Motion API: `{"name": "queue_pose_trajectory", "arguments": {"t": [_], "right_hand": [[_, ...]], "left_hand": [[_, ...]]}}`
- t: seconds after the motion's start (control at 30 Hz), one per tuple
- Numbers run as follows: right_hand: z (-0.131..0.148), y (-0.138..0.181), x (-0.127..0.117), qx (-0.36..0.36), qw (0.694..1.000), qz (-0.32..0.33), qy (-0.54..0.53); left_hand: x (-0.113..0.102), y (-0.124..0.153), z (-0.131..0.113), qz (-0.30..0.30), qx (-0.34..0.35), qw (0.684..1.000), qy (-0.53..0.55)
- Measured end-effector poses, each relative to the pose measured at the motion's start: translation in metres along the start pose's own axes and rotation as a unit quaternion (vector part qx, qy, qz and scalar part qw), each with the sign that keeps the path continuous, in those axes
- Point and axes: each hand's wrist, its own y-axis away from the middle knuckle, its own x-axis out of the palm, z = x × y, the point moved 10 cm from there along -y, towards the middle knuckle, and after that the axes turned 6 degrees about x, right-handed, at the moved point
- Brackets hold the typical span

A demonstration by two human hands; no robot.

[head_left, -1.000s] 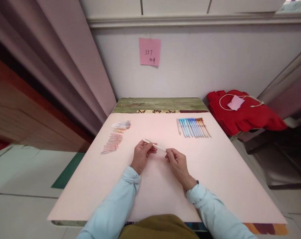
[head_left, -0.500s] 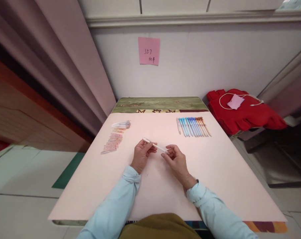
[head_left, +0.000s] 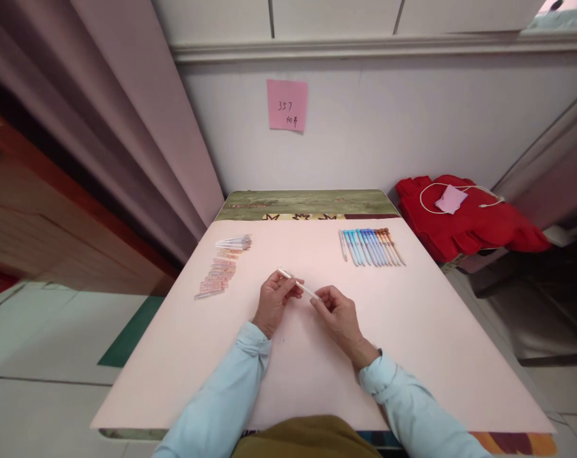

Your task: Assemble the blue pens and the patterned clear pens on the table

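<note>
Over the middle of the pale pink table cover (head_left: 312,375), a slim white pen (head_left: 308,291) is held slanting down to the right. My left hand (head_left: 275,299) pinches its upper left part between thumb and fingers. At the lower right end, the thumb and fingers of my right hand (head_left: 336,313) are closed on the pen's tip. Left of my hands lie several slim translucent pinkish tubes (head_left: 217,275) in a slanting row, with a bundle of thin white and grey sticks (head_left: 235,242) above them, perhaps refills. A row of blue, purple and brown pens (head_left: 371,247) lies at the back right.
Behind the cover shows the table's green wood-patterned edge (head_left: 307,200). A pink note (head_left: 287,105) is stuck on the wall. To the right, a red cloth heap (head_left: 469,222) carries a white cable (head_left: 426,202). A purple curtain (head_left: 164,127) hangs at the left.
My right hand's fingers have closed onto the pen's lower end, where they were looser before. The view has tilted slightly, so everything sits a little lower.
</note>
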Motion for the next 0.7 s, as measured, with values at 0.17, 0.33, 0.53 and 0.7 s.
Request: {"name": "queue_pose_trajectory", "arguments": {"t": [0.17,0.33,0.53,0.7], "right_hand": [[-0.0002,0.0006,-0.0030,-0.003,1.000,-0.025,-0.009],[0.0057,0.0024,-0.0089,-0.019,0.998,-0.056,-0.003],[0.0031,0.0026,-0.0038,0.007,1.000,-0.011,-0.005],[0.0039,0.0011,-0.0026,-0.012,1.000,-0.004,0.012]], "left_hand": [[0.0007,0.0005,0.0029,0.004,0.002,1.000,-0.015],[0.0025,0.0012,0.0058,0.015,-0.004,0.999,-0.041],[0.0059,0.0034,0.0026,0.039,-0.004,0.998,-0.053],[0.0042,0.0029,0.0036,0.033,-0.010,0.999,-0.039]]}}
